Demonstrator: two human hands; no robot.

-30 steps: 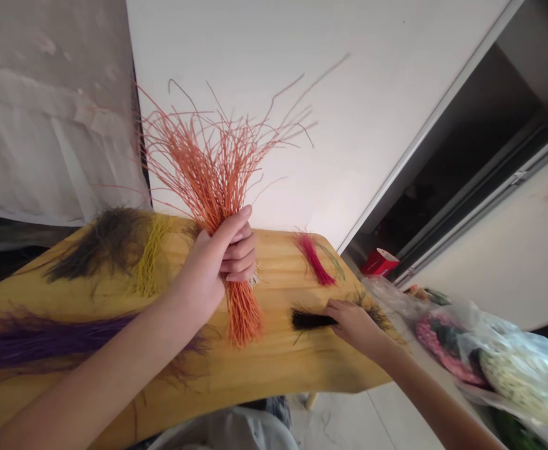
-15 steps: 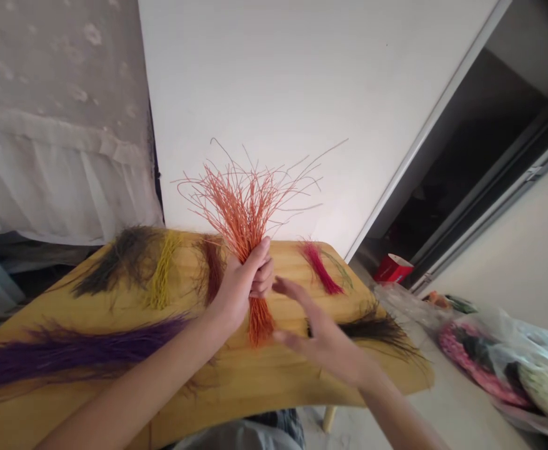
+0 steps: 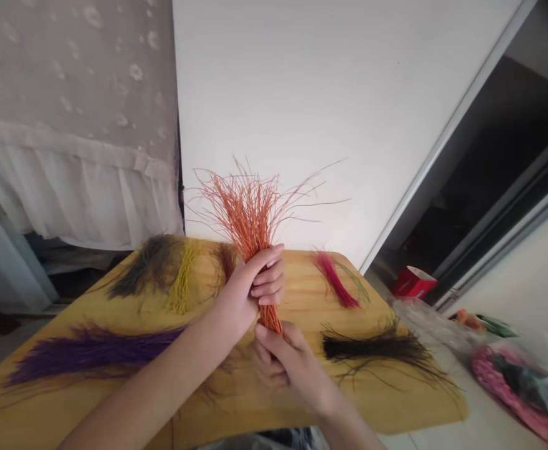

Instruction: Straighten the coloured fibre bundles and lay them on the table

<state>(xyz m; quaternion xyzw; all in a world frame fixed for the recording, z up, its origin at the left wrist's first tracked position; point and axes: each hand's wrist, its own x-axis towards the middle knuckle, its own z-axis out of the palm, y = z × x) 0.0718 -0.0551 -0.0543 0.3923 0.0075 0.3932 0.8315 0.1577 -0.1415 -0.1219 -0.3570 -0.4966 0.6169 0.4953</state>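
Note:
A bundle of thin orange stems (image 3: 250, 212) stands upright above the wooden table, its tips fanning out at the top. My left hand (image 3: 257, 284) is wrapped round its middle. Just below, my right hand (image 3: 285, 356) closes on the lower end of the same bundle, hiding its bottom. On the table behind lie a brown bundle (image 3: 224, 262), partly covered by my left hand and arm, and a pinkish-red bundle (image 3: 337, 281) to the right. A black bundle (image 3: 377, 347) rests to the right of my right hand. Under my left forearm stretches a purple bundle (image 3: 95, 353).
Grey (image 3: 145, 265) and yellow bundles (image 3: 184, 278) lie at the table's (image 3: 297, 275) back left. A white panel (image 3: 302, 94) rises behind it. On the floor at right are a red container (image 3: 414, 282) and plastic-wrapped pink items (image 3: 498, 381). A curtain (image 3: 77, 181) hangs at left.
My right hand, open beside the bundle before, has closed round its lower end. My left hand keeps its hold. The view has shifted, so the table appears further right.

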